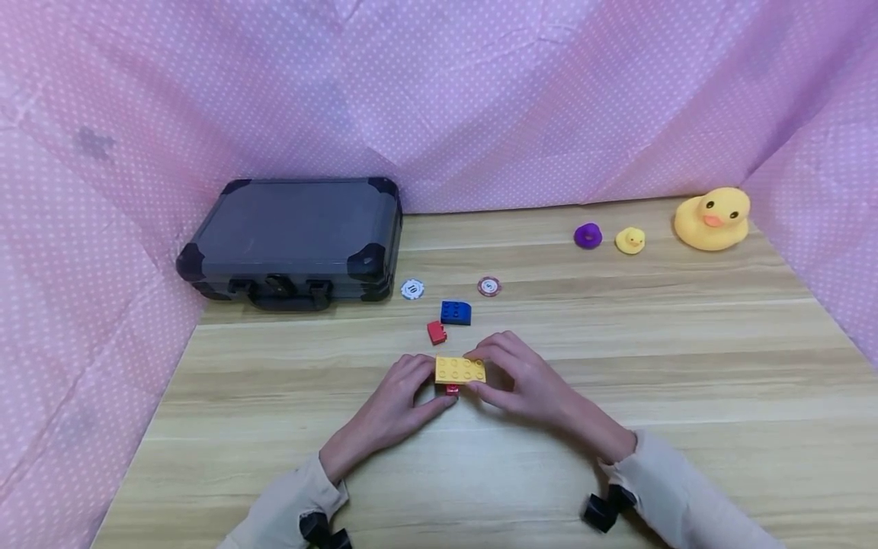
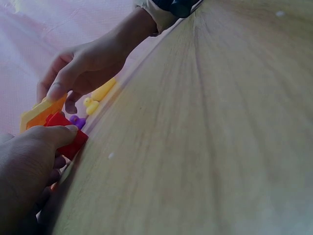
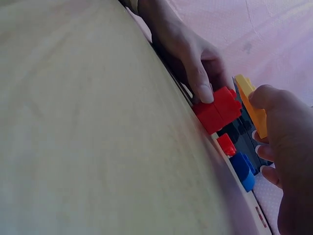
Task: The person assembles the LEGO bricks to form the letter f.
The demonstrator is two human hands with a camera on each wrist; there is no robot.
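Observation:
In the head view, a yellow toy brick (image 1: 460, 370) with rows of studs is pinched between the thumb and fingers of my right hand (image 1: 521, 381). Below it, partly covered, are red toy bricks (image 1: 452, 390) that my left hand (image 1: 394, 404) grips. From the right wrist, the red bricks (image 3: 218, 110) appear as two stacked pieces standing on the table, with the left thumb against their side. There the yellow brick (image 3: 252, 105) is tilted, its underside facing the studs on top of the red stack. In the left wrist view the yellow brick (image 2: 36, 117) overlaps the red studs.
Beyond my hands lie a small red brick (image 1: 437, 332) and a blue brick (image 1: 456, 313). Two poker chips, white-blue (image 1: 412, 289) and dark red (image 1: 489, 287), are further back. A dark case (image 1: 302, 229) stands back left; purple (image 1: 588, 235), small yellow (image 1: 630, 240) and large yellow ducks (image 1: 713, 221) sit back right.

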